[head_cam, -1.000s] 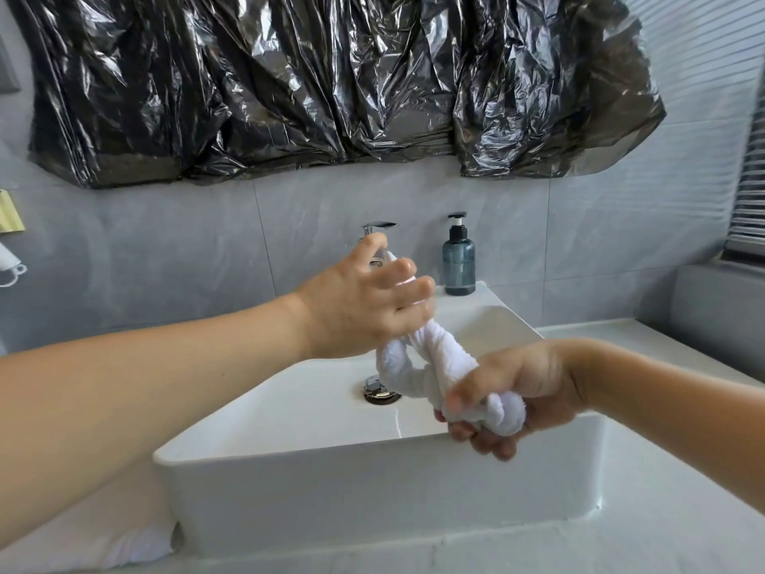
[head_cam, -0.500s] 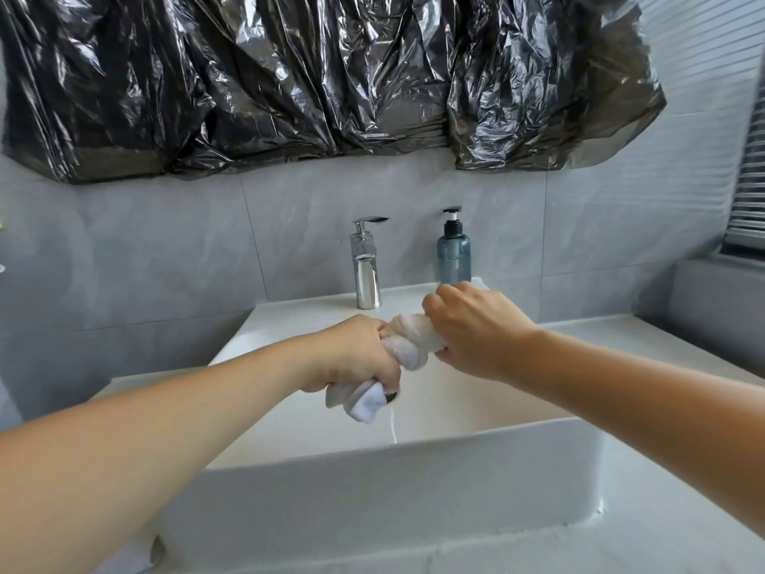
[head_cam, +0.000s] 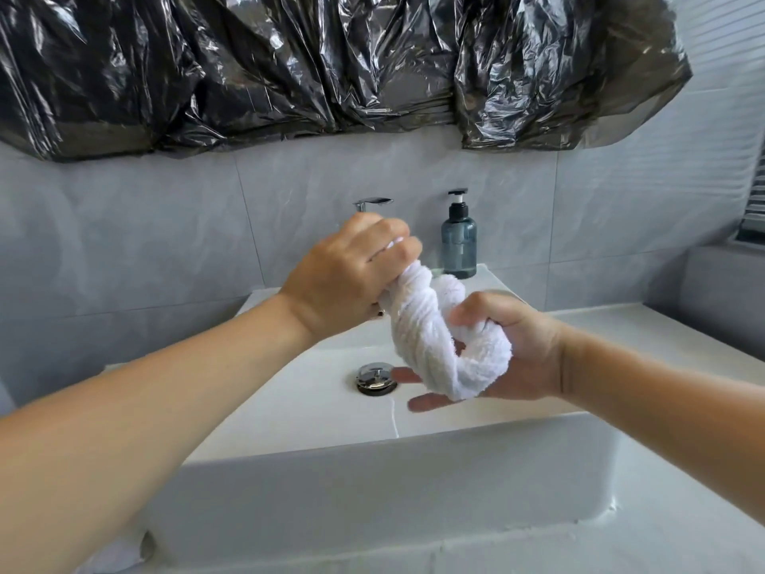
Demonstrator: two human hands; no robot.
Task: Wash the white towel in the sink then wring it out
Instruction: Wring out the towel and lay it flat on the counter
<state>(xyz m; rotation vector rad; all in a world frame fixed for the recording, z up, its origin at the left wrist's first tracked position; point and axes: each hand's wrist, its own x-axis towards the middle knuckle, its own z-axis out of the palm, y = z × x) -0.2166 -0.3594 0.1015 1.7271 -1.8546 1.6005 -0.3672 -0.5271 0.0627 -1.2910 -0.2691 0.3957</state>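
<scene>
The white towel (head_cam: 430, 329) was held above the sink (head_cam: 414, 470), twisted into a thick rope that looped between both hands. The left hand (head_cam: 343, 279) was closed in a fist on the upper end. The right hand (head_cam: 513, 358) cradled the lower bend, thumb pressed on top, fingers loosely extended beneath. A thin thread of water ran below, near the drain (head_cam: 376, 378). Judged soft, limp and water-heavy, likely to slip or untwist; it is best gripped firmly near each end, with the twist kept over the basin.
</scene>
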